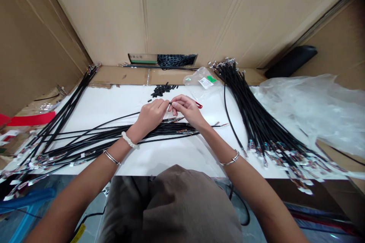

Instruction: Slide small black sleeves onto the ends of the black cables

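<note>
My left hand (154, 113) is closed above the white table, and a black cable (121, 116) runs from the left into it. Its fingertips meet those of my right hand (186, 109). Between them shows the end of a small black sleeve (170, 103), pinched by my right thumb and finger. Whether the cable sits inside that sleeve is too small to tell. Just beyond both hands lies a pile of short black sleeves (162, 90). Beneath my wrists stretches a bundle of black cables (114, 136) with bare coloured wire ends. A red tool handle (199, 104) sticks out behind my right hand.
On the right lies a thick bundle of black cables (245, 102) with white connectors. Another cable bundle (71, 100) slants along the left side. A clear plastic bag (203, 81) rests at the back, with plastic sheeting (316, 110) far right. Cardboard walls (182, 15) enclose the table (171, 159).
</note>
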{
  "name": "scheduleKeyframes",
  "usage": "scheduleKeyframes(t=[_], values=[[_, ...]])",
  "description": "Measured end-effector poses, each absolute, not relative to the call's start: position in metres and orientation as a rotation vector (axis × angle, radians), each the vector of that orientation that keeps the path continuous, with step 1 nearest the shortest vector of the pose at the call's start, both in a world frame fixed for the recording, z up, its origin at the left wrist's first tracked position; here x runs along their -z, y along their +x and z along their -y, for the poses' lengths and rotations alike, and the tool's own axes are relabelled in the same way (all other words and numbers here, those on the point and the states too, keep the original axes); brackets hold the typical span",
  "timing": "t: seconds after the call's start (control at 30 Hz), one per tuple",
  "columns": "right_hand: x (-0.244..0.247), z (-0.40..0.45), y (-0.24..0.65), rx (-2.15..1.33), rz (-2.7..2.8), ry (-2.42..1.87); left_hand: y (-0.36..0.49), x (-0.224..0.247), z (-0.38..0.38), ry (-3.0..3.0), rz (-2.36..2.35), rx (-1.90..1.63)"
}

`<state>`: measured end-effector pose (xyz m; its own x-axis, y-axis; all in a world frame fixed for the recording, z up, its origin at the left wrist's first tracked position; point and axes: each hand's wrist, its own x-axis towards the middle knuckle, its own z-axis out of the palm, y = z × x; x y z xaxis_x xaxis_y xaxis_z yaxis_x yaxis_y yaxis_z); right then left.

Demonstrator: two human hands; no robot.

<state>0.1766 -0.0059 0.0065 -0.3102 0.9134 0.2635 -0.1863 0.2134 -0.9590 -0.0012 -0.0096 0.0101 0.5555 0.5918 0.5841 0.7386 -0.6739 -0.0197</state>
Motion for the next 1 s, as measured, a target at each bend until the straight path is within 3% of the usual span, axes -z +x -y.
scheduleKeyframes(t=[0.2,0.37,0.5,0.73,0.87,1.0], values=[[-0.006,0.008,0.177,-1.239,1.521,-0.775,0.000,-0.010,0.010,-2.510,1.118,0.725],[-0.007,0.012,0.179,-0.916,1.751,-0.913,-0.002,-0.005,0.007,-2.596,1.190,0.757],[-0.006,0.010,0.180,-0.742,1.892,-0.985,-0.004,-0.001,0.005,-2.714,1.286,0.962],[-0.001,0.007,0.180,-0.835,1.892,-1.008,-0.012,-0.009,0.001,-3.050,1.353,1.309],[-0.004,0.007,0.182,-0.802,1.886,-1.024,-0.033,-0.021,-0.006,-3.189,1.503,1.155],[-0.007,0.008,0.183,-0.797,1.869,-1.053,-0.051,-0.031,-0.009,-3.434,1.730,0.769]])
